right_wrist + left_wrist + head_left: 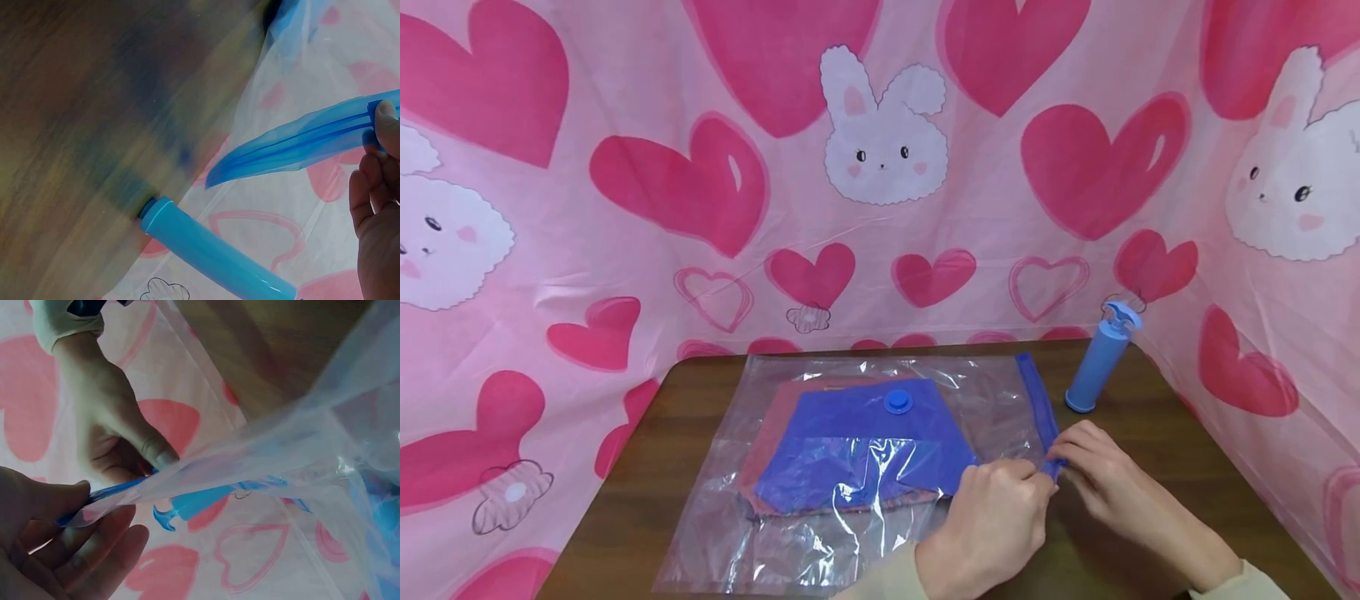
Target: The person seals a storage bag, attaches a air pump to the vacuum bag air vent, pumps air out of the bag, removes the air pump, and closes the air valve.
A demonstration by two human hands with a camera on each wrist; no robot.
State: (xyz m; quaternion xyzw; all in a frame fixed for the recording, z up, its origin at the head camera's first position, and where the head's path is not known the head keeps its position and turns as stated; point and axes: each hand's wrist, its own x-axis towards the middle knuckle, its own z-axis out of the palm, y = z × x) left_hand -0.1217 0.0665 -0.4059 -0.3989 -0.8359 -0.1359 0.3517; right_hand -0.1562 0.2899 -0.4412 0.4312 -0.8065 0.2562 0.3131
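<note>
A clear vacuum storage bag [992, 400] lies flat, with folded blue cloth [820, 433] and reddish cloth [765, 446] inside and a round blue valve [898, 402] on top. Along its right edge runs a blue zip strip [1037, 400]. My left hand [996, 521] pinches the strip's near end between thumb and fingers, as the left wrist view shows. Just beside it, my right hand [1101, 471] pinches a small dark blue slider [373, 115] on the strip. In the right wrist view the strip's far part looks slightly parted and lifted.
A light blue hand pump [1101, 362] stands upright at the table's back right, past the zip strip. The dark wooden table [647, 467] is enclosed by pink curtains [880, 233] with hearts and rabbits.
</note>
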